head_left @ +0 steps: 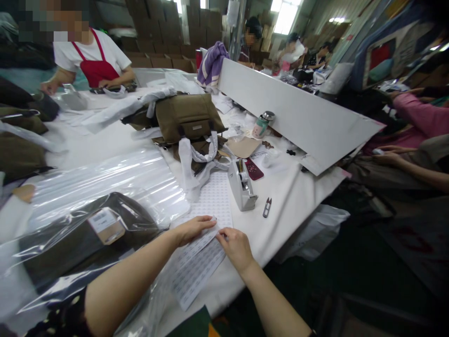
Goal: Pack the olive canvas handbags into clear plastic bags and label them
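Printed label sheets [201,276] lie on the white table's near edge, some of them overlapping. My left hand [194,230] is closed on the upper part of one sheet, thumb and fingers pressed together over it. At that sheet's right edge, my right hand [235,245] pinches with thumb and index finger. Whether a single label is between those fingertips is too small to tell. Just beyond the hands stands a white tape dispenser [242,185], with thread snips [267,208] to its right. To the left lies a dark bag in clear plastic [87,243] with a tag on it.
Olive bags [189,117] with wrapped handles are piled mid-table. Clear plastic sleeves [112,182] lie left. A dark red phone-shaped item [254,169], a jar [263,124] and a white board [298,107] are at right. A person in a red apron [98,65] works opposite.
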### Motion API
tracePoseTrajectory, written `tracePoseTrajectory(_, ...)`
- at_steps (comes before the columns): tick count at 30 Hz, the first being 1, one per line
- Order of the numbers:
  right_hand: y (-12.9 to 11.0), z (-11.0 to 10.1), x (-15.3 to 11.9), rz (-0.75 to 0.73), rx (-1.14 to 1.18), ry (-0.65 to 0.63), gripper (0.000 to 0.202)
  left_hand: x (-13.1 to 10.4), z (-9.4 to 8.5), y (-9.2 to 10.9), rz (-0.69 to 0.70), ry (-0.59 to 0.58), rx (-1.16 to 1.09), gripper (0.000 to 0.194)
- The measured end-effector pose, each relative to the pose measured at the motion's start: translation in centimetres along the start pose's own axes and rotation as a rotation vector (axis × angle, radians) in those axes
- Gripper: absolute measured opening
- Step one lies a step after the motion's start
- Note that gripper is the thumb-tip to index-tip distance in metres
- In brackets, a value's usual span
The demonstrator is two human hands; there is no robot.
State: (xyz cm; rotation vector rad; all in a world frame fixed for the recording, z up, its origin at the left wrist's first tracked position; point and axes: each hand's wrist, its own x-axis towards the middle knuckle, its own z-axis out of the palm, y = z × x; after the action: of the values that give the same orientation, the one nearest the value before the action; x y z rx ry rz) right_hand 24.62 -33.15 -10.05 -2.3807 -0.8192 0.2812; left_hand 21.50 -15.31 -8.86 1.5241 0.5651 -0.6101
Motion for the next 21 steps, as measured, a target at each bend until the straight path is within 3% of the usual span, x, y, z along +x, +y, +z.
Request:
tracePoseTrajectory(5, -0.3, 0.4, -0.6, 0.051, -0.007, -0.006, 0.011, 0.3, 0.6, 0.1, -0.035, 0.106, 0.132, 0.08)
tracePoseTrajectory(8, -0.3, 0.7, -0.7, 0.069, 0.083, -0.012, 0.011, 0.9, 0.8, 0.0, -0.02, 0.173, 0.236, 0.076)
tracePoseTrajectory(10, -0.1, 0.7, -0.5, 0.124, 0.298, -0.033, 0.01, 1.2, 0.4, 0.0, 0.009, 0.209, 0.302, 0.069)
tracePoseTrajectory(13, 0.5, 0.0, 0.3, 0.274, 0.819, -0.034, 0.016, 0.9, -1.0, 0.6, 0.099, 0.253, 0.399, 0.057)
tracePoseTrajectory(15, 0.9, -0.9, 1.0, 0.375, 1.097, 0.045, 0.02, -0.6, -2.5, 1.3, 0.187, 0.302, 0.454, 0.054)
tracePoseTrajectory(17, 1.0, -2.0, 1.6, 0.439, 1.218, 0.141, 0.023, -3.2, -4.3, 2.0, 0.276, 0.36, 0.488, 0.051)
tracePoseTrajectory(21, 0.0, -3.9, 2.4, 0.44, 1.26, 0.192, 0.027, -11.2, -8.0, 1.2, 0.416, 0.621, 0.544, 0.045)
